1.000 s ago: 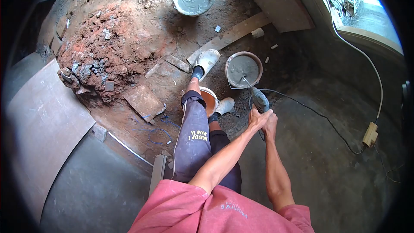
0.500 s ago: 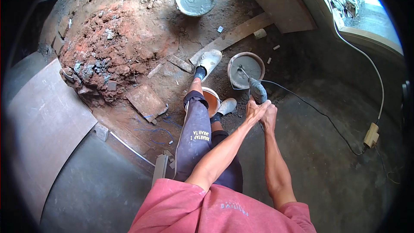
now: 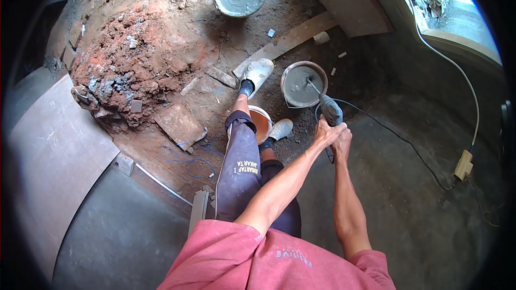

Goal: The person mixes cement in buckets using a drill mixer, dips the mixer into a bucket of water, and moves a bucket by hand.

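Head camera view: a broad curved board (image 3: 59,129) lies at the left, beside a mound of reddish soil (image 3: 129,64). Well ahead is a basin (image 3: 216,5) of wet grey material; nearer, just right of the person's shoes, a round pail (image 3: 285,95) holds a similar grey mix (image 3: 297,87). A drill (image 3: 331,110) slants down over this pail's near right rim, its thin rod (image 3: 314,86) dipping into the mix. Half a second ago the rod entered left of the pail's middle; now it enters on the right, which suggests that it is being worked through different parts of the mix. The left hand (image 3: 326,133) is closed around the drill close behind its body, and the right hand (image 3: 341,142) is closed just beside it, at the rear. Neither looks spread; finger placement is partly hidden, so trigger contact cannot be told.
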`<state>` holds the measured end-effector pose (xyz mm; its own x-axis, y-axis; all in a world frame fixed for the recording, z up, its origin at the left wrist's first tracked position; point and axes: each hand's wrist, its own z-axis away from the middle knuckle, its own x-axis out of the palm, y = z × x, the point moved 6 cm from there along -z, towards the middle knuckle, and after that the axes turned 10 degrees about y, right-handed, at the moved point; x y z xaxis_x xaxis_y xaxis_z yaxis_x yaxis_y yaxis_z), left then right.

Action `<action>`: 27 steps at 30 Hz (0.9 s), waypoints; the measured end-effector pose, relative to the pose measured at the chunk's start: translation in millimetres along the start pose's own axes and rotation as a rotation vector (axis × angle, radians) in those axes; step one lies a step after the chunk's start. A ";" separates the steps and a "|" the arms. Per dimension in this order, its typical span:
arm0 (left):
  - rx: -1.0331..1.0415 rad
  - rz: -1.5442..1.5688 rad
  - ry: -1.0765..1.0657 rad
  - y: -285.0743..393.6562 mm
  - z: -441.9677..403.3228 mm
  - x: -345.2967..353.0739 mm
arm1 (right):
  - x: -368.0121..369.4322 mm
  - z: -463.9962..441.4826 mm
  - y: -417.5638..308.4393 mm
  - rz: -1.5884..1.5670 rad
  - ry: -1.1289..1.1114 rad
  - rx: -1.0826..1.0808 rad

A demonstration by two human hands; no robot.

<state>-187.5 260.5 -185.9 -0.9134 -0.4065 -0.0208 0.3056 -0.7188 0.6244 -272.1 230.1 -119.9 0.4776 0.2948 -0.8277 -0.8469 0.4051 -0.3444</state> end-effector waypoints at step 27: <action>0.022 0.001 0.117 5.7 11.6 -34.7 | 15.9 15.4 -20.4 -0.022 -0.080 -0.122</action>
<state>-157.2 277.1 -172.5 -0.8750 -0.4713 -0.1108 0.2992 -0.7064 0.6415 -243.6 239.8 -119.2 0.5091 0.3570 -0.7832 -0.8559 0.3057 -0.4170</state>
